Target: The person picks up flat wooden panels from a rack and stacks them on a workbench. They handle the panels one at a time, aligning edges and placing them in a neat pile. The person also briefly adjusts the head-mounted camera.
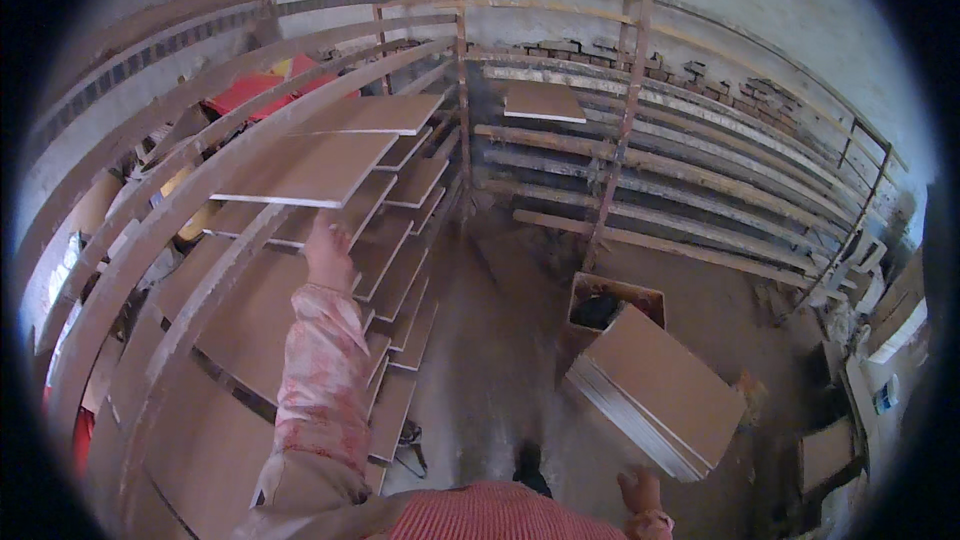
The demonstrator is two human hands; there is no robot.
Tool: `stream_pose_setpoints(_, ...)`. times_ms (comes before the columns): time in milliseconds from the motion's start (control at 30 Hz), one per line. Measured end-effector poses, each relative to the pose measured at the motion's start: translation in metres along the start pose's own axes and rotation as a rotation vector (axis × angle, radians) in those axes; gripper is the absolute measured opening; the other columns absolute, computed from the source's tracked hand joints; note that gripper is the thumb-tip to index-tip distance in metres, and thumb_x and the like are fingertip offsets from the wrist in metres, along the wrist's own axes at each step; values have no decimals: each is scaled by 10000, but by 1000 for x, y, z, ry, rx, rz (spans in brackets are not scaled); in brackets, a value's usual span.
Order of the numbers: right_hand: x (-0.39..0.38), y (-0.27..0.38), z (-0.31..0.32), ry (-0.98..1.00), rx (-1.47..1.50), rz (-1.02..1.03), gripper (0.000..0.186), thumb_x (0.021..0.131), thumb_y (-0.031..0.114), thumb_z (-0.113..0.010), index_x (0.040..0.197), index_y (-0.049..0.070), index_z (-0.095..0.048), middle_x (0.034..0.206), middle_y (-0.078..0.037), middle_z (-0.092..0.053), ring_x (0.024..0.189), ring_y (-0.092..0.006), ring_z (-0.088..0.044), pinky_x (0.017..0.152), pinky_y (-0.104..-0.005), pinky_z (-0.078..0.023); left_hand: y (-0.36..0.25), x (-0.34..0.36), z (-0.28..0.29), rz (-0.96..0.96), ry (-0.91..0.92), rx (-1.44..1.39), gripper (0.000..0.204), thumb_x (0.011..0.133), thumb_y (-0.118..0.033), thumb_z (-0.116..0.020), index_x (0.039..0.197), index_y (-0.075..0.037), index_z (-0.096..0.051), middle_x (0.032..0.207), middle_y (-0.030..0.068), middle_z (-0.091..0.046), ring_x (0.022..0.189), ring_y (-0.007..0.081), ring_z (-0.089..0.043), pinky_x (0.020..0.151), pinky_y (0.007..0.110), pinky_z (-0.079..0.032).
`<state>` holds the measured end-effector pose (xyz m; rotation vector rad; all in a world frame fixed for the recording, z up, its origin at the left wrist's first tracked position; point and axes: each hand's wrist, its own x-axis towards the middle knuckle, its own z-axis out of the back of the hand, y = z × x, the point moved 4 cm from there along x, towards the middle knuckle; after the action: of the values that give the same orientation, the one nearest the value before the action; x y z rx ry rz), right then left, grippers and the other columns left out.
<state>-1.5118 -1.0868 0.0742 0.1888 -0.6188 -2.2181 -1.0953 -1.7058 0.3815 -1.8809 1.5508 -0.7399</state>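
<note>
Head view shows, on the left side, a long rack (168, 360), with a red cloth (250, 92) behind its rails. Flat brown boards (395, 415) with white edges lie on it at several levels, and many of them stick out past its inner edge. On an upper level is the front board (305, 168), and the left hand (328, 250) is at the near right corner of it, touching the edge or just under it; whether the fingers are clamped on the board, I cannot tell. Farther right, the back rack (560, 145) carries one board (543, 100) near its upper left end. Before this rack stands a box (652, 310) with something dark inside, and just beside it is a tilted stack of boards (665, 390). The right hand (642, 492) is low, near the bottom corner of this stack, with fingers loosely apart and nothing seen in them; the two hands are well apart. Judging by how everything lies, a good part of the boards is already placed on the left rack, while the stack is not yet on any rack.
</note>
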Motion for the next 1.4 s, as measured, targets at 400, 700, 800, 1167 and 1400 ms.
stream_pose_setpoints(400, 329, 59, -1, 251, 44, 138, 388, 872, 263, -723, 1179, 29, -686, 1127, -184, -708, 1010, -318, -695, 905, -407, -542, -23, 86, 20, -293, 47, 201, 100, 904, -60, -622, 1002, -44, -614, 915, 19, -618, 887, 177, -606, 828, 327, -478)
stream_pose_setpoints(700, 455, 126, -29, 508, -51, 249, 416, 897, 320, -685, 1217, 56, -670, 1168, -193, -687, 1067, -319, -665, 951, -398, -513, 22, 59, -50, -315, 29, 26, 98, 883, -44, -642, 981, -43, -640, 952, 29, -659, 969, 180, -626, 895, 328, -515)
stream_pose_setpoints(800, 456, 156, -39, 579, 163, 304, 395, 906, 334, -656, 1203, 74, -679, 1190, -190, -677, 1098, -329, -649, 959, -398, -504, 55, 105, -87, -169, -6, 91, 158, 897, -33, -622, 1055, -39, -617, 1022, 57, -633, 919, 186, -621, 808, 311, -492)
stream_pose_setpoints(1167, 387, 188, 1, 468, 92, 4, 308, 909, 302, -636, 1093, 69, -718, 1054, -162, -731, 1024, -352, -678, 923, -410, -527, 164, 315, -175, 51, 114, -96, 277, 844, -96, -698, 1108, -36, -635, 938, 73, -648, 897, 259, -654, 763, 421, -551)
stream_pose_setpoints(1400, 424, 230, -22, 541, 369, 207, 421, 963, 276, -631, 1304, 33, -590, 1268, -119, -648, 1131, -256, -632, 1000, -383, -487, 151, 197, -170, -17, -41, 157, 96, 859, -91, -687, 831, -84, -595, 648, -18, -529, 561, 144, -534, 516, 308, -451)
